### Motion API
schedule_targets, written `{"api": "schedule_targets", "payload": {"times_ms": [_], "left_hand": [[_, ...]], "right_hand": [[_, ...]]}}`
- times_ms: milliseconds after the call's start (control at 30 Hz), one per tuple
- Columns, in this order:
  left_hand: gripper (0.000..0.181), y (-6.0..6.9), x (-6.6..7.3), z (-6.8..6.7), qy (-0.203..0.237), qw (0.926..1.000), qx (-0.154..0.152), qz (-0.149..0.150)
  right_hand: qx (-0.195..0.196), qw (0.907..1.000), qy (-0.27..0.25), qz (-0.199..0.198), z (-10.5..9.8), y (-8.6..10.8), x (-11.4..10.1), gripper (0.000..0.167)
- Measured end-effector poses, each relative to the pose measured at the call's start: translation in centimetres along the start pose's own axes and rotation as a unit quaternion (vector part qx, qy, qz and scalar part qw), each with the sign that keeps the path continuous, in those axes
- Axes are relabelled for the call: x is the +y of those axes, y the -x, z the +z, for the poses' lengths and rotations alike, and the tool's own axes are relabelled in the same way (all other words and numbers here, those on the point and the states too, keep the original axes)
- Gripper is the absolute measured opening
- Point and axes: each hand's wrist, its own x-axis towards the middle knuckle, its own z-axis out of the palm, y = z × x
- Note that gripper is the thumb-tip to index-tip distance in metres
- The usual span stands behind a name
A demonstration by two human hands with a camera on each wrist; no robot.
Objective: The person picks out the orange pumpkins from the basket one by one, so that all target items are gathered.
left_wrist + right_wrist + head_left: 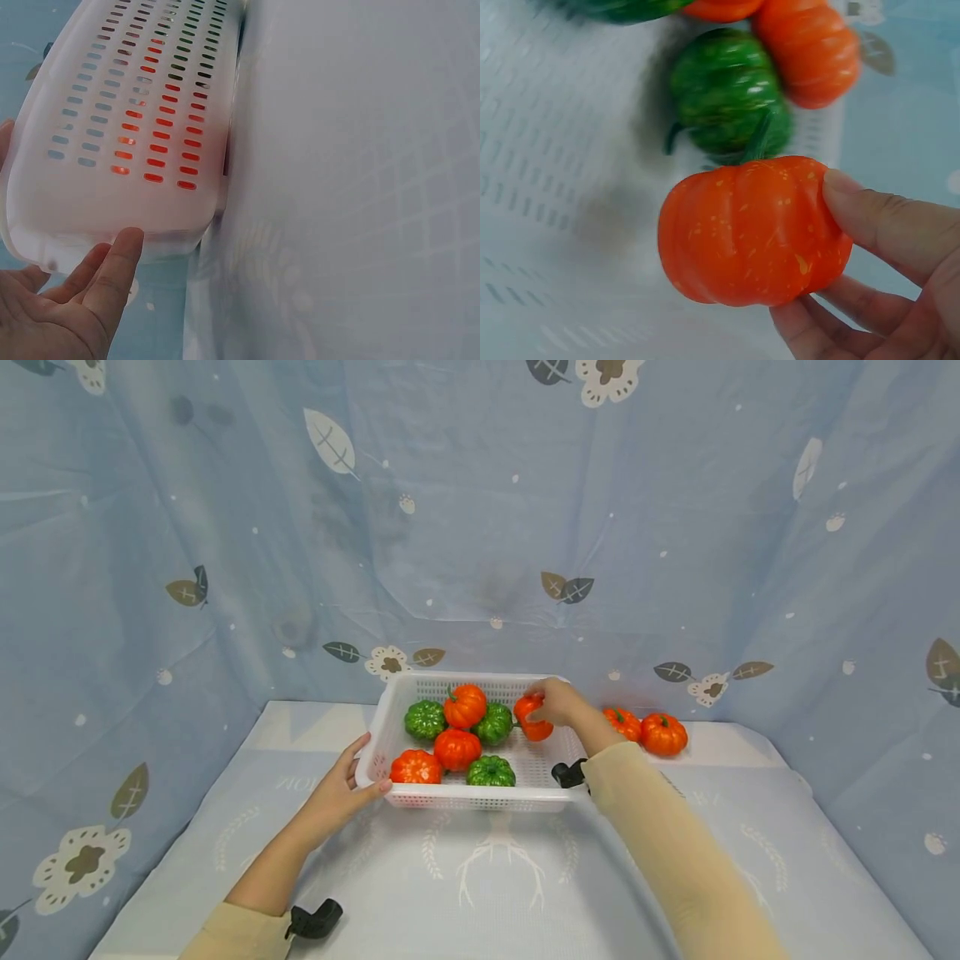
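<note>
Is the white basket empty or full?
Partly full: the basket holds green pumpkins and orange pumpkins, with bare floor showing at right.

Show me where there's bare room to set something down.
Best is the table in front of the basket, between the sleeves. The basket's right front corner, near the held pumpkin, looks bare too. Its left and middle are crowded with other pumpkins.

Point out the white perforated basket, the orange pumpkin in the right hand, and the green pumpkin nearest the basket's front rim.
White perforated basket (450, 799), head view, front wall.
Held orange pumpkin (754, 232), right wrist view, ribbed side.
Front green pumpkin (491, 771), head view, upper side.
</note>
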Motion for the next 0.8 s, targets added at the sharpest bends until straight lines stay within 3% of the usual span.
{"api": "schedule_targets", "payload": {"times_ms": [200, 433, 800], "left_hand": [[0.103, 0.0, 0.0, 0.0, -0.006, 1.0000, -0.001, 0.000], [0.101, 0.0, 0.2, 0.0, -0.007, 1.0000, 0.000, -0.001], [0.101, 0.0, 0.2, 0.0, -0.011, 0.9999, 0.001, -0.005]], "right_hand": [[-0.001, 0.9984, -0.056, -0.010, -1.9, 1.3, -0.5, 0.049], [0.008, 0.9961, -0.085, -0.022, -4.1, 3.4, -0.5, 0.053], [0.048, 0.9914, -0.122, -0.007, -6.5, 7.9, 1.4, 0.062]]}}
